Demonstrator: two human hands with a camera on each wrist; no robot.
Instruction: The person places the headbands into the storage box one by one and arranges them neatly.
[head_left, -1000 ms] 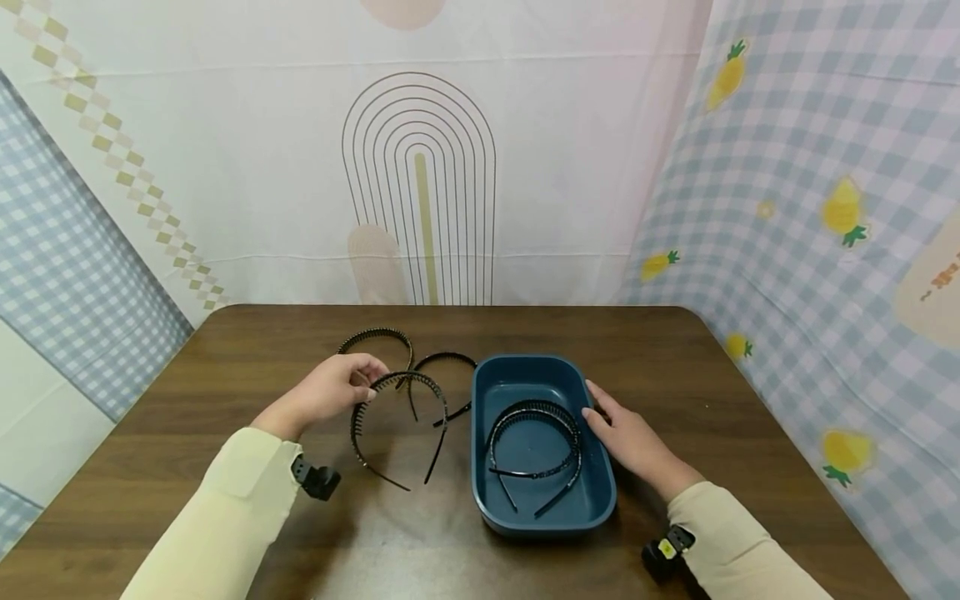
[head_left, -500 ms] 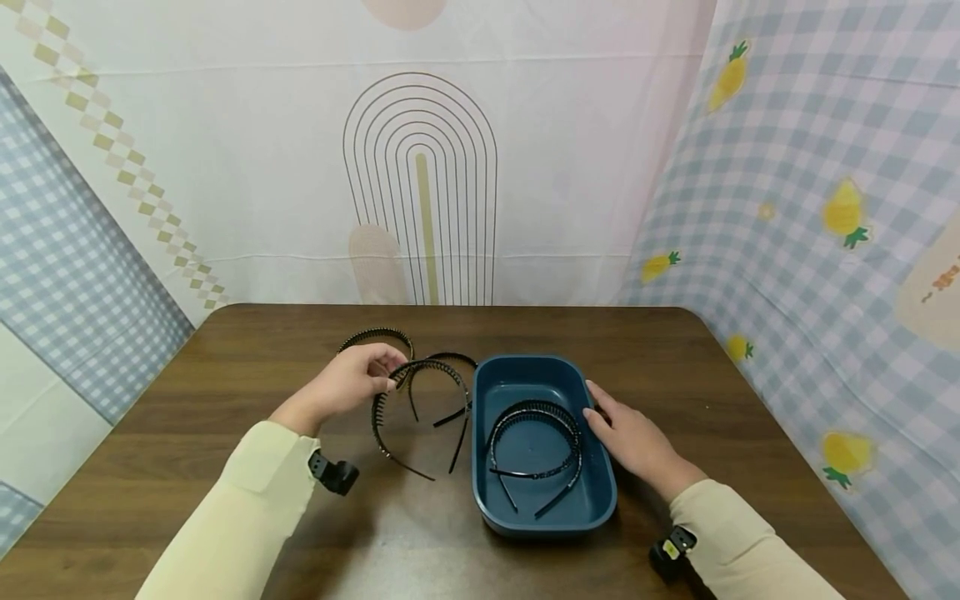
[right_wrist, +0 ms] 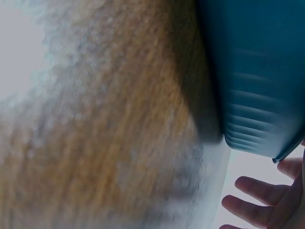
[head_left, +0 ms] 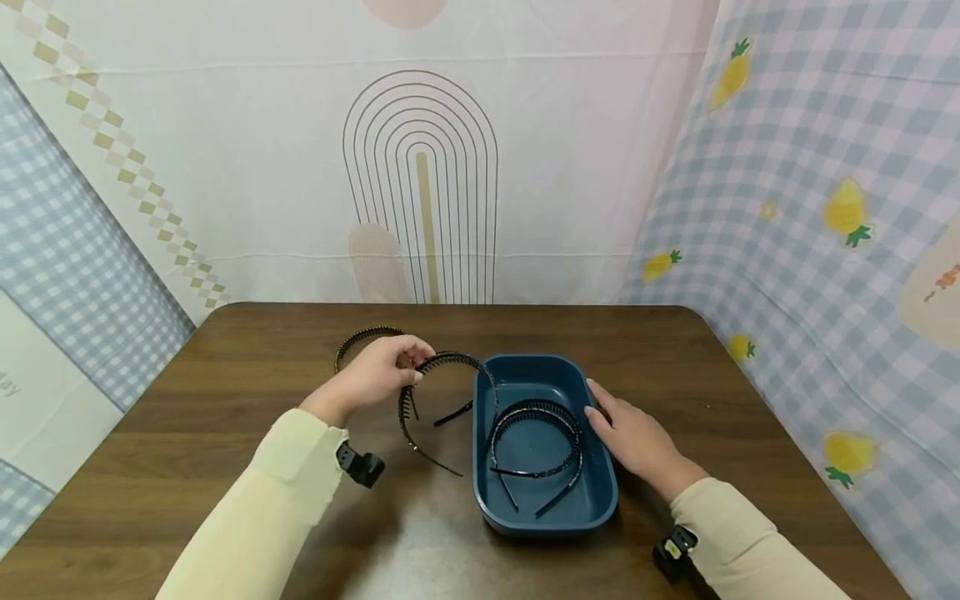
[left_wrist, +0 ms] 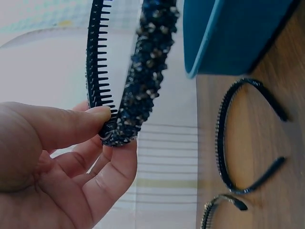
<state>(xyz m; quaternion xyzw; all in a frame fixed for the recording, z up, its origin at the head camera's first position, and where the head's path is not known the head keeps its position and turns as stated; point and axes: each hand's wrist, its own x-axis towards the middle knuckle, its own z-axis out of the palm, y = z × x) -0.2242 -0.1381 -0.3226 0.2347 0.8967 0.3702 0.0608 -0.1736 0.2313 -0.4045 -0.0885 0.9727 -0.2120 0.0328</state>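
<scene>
My left hand (head_left: 378,371) pinches a black toothed headband (head_left: 406,421) between thumb and fingers. Dark, glittery beads cover its outer face in the left wrist view, and its arch reaches the left rim of a blue plastic bin (head_left: 543,527). Inside the bin lie black headbands (head_left: 534,405), overlapping. Against the bin's right rim rests my right hand (head_left: 633,437); its fingers are extended, and the right wrist view shows them spread beside the bin's corner. Two more headbands lie on the table: a far one (head_left: 360,336) partly behind my left hand, and another (left_wrist: 220,129) left of the bin.
The brown wooden table (head_left: 420,550) has rounded far corners. A white patterned cloth (head_left: 562,167) hangs behind it, with blue checked cloth (head_left: 780,333) on the right. Each wrist wears a small black camera (head_left: 363,468).
My left hand has moved right with the headband, bringing its arch from clear of the bin to over the left rim. The right hand and bin have stayed put.
</scene>
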